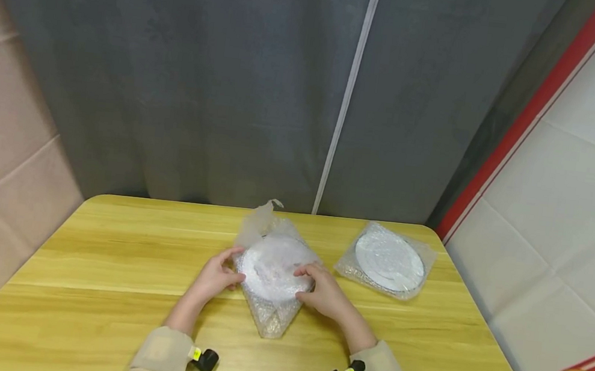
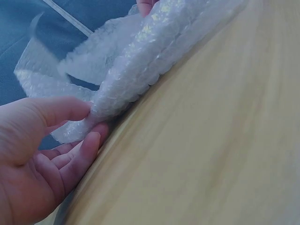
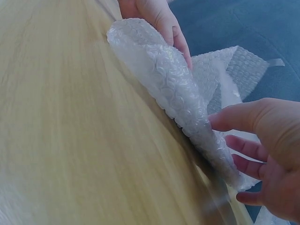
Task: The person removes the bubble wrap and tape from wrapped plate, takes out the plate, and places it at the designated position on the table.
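A round white plate (image 1: 272, 273) lies inside clear bubble wrap (image 2: 140, 61) in the middle of the table, one corner of the wrap pointing at the person. My left hand (image 1: 216, 275) pinches the left edge of the wrapped plate, thumb above and fingers curled under the edge. On the right side, my right hand (image 1: 323, 291) touches the wrap with thumb and spread fingertips; its forefinger reaches over the plate's face in the head view. Loose wrap (image 3: 234, 70) stands up beyond the plate, partly folded open.
To the right, a second bubble-wrapped plate (image 1: 390, 260) lies flat near the far right corner. The yellow wood-grain table (image 1: 104, 262) meets a grey curtain (image 1: 204, 91) at the back. A white panel with a red border (image 1: 565, 177) stands along the right side.
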A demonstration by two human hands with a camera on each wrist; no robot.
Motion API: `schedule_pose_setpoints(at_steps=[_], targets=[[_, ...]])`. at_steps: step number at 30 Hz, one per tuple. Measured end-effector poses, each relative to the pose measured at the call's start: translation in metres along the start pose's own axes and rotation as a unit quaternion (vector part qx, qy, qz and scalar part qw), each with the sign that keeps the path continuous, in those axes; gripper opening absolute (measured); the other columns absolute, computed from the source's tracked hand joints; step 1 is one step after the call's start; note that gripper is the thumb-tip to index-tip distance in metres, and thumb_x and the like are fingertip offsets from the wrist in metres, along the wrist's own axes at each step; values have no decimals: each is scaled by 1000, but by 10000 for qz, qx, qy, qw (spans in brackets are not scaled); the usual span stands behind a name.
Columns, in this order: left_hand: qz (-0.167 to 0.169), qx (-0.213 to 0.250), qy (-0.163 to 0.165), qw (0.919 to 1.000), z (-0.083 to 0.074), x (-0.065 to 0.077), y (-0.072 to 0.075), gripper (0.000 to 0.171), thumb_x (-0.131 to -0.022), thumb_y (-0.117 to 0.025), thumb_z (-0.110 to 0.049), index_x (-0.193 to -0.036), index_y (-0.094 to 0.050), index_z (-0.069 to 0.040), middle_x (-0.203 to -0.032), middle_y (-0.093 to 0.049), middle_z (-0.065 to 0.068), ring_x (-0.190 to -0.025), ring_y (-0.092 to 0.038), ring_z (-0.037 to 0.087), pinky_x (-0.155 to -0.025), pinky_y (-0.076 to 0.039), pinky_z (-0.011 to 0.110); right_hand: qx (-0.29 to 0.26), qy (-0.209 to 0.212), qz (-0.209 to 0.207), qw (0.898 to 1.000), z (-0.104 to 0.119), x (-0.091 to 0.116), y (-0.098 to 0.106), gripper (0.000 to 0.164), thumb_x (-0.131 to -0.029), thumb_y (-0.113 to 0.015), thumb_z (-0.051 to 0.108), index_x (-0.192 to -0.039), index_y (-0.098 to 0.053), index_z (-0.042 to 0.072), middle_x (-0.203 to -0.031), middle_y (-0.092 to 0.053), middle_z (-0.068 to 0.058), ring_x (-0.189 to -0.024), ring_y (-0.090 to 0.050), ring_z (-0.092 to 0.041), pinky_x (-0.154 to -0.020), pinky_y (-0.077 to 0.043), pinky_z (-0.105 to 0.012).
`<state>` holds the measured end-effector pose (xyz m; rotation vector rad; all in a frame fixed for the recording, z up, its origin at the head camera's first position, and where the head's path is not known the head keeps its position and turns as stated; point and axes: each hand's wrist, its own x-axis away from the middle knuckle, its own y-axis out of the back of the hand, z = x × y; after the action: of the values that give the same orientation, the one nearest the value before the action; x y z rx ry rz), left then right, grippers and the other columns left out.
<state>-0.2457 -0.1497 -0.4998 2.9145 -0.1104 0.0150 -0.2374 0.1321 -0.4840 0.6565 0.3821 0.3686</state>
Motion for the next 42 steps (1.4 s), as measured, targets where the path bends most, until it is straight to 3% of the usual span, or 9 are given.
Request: schedule_pose_setpoints(at_steps=[5,9,20,34,42], targets=[[18,34,-14,10000,0,0,1,71,-76,-70,11,-140,-46,-7,-123,-47,22,-61,-59,21,-53,-54,31,20,51,-43,10000,0,0,0,43,-75,-77,3,-115,-62,6,-132,-53,-7,-114,-49,-25,-92,-45,-41],[50,59,-43,10000,1,-1,1,75,-76,-71,10,-143,-43,-7,-122,-46,22,-61,-58,21,-53,-54,32,93,-46,-99,9999,-1,0,1,56,-74,-78,6,-126,-58,7,-135,-49,-10,-125,-43,-31,-103,-37,-49],[52,104,-17,9999,1,-1,2,81,-75,-71,10,-146,-35,-5,-127,-43,26,-57,-56,20,-53,-53,31,106,-237,-347,9991,-3,-1,2,76,-70,-82,6,-138,-49,10,-144,-37,-17,-131,-34,-39,-106,-30,-55],[90,149,-47,9998,-1,-1,2,81,-75,-69,11,-146,-31,1,-125,-44,29,-57,-55,19,-52,-53,31,121,-305,-418,9986,-6,-2,4,82,-71,-82,10,-143,-43,9,-146,-32,-19,-131,-32,-41,-105,-29,-58],[152,29,34,9999,-3,-1,4,79,-77,-69,9,-146,-32,1,-123,-45,27,-55,-53,19,-50,-51,30,65,-381,-569,9976,-11,-2,7,77,-79,-76,14,-146,-39,10,-150,-27,-22,-135,-28,-42,-106,-25,-60]])
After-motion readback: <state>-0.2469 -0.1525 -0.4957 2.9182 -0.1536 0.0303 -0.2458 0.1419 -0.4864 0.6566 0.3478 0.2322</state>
